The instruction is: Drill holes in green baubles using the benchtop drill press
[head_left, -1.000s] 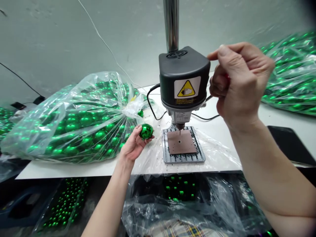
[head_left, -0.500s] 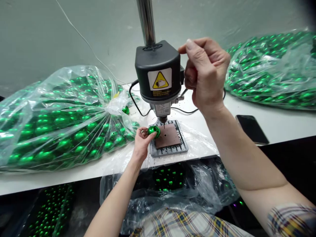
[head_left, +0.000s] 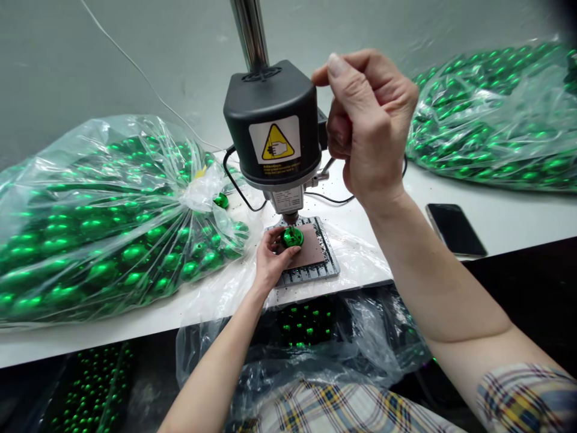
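My left hand (head_left: 270, 258) pinches a shiny green ball (head_left: 293, 237) between thumb and fingers. The ball sits over the brown board (head_left: 311, 246) on the slotted base (head_left: 332, 264) of a small bench drill press (head_left: 274, 126), right beneath its chuck (head_left: 291, 218). The drill tip reaches the ball's top; how deep it goes, I cannot tell. Beside the black motor housing, my right hand (head_left: 369, 120) is closed, fingers curled, around the drill press lever (head_left: 331, 165), whose rod runs up behind it. Its grip end is hidden by the hand.
A tied clear bag of green balls (head_left: 103, 222) bulges on the left, with a loose green ball (head_left: 220, 200) by its knot. Another bag (head_left: 491, 126) lies at right, near a phone (head_left: 455, 228). Below the table edge hangs an open plastic bag (head_left: 360, 337) with green balls.
My left hand has moved the green ball right, from the board's left edge to under the drill chuck. My right hand keeps its curled grip beside the motor housing. The view has shifted slightly.
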Demonstrator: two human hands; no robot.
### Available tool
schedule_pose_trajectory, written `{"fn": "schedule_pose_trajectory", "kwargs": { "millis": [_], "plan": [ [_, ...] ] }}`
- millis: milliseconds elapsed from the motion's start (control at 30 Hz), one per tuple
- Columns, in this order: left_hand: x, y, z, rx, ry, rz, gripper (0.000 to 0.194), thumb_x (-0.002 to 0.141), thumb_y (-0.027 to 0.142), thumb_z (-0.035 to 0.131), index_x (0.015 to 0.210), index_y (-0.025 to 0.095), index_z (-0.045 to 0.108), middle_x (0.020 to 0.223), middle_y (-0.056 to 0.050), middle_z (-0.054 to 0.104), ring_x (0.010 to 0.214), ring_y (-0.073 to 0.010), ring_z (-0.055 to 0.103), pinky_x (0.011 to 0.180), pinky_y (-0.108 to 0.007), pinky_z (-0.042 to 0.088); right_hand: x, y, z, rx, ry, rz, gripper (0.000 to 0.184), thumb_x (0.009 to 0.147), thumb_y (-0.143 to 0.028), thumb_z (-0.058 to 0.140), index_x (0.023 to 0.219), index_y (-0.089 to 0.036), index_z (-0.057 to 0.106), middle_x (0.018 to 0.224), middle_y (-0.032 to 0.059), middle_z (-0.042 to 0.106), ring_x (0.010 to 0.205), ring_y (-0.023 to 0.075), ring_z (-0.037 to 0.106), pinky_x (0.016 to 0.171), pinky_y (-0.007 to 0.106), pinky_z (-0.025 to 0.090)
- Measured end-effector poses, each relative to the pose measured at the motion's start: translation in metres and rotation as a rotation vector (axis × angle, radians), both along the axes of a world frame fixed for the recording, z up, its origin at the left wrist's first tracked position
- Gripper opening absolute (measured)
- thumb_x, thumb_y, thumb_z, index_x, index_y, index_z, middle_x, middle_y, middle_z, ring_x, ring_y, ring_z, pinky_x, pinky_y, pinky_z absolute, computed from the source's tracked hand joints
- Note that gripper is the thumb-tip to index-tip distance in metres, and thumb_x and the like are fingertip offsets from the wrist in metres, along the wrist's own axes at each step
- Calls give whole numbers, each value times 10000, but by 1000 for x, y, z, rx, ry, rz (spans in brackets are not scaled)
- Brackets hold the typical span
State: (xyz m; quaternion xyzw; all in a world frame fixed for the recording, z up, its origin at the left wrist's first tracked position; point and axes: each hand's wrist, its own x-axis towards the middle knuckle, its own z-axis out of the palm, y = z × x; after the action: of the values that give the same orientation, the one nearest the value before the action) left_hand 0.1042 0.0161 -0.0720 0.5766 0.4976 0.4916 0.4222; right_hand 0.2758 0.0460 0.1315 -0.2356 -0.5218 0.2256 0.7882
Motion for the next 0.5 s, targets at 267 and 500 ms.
{"fn": "schedule_pose_trajectory", "kwargs": {
  "millis": [267,500],
  "plan": [
    [-6,-4,-1,-35,9,-29,572,606,300,910,1133,190,715,1091,-81,747,1017,-248,679,891,-363,550,-1,-4,2,2,18,27,196,920,-231,635,726,-228,653,481,-84,350,367,91,189,384,325,190],
    [-12,6,-8,-123,-105,-62,604,654,349,887,1187,158,678,1104,-107,751,1008,-254,704,929,-398,558,-1,-2,4,-5,36,33,230,917,-188,605,697,-236,649,446,-82,353,356,101,187,375,337,177]
  ]
}}
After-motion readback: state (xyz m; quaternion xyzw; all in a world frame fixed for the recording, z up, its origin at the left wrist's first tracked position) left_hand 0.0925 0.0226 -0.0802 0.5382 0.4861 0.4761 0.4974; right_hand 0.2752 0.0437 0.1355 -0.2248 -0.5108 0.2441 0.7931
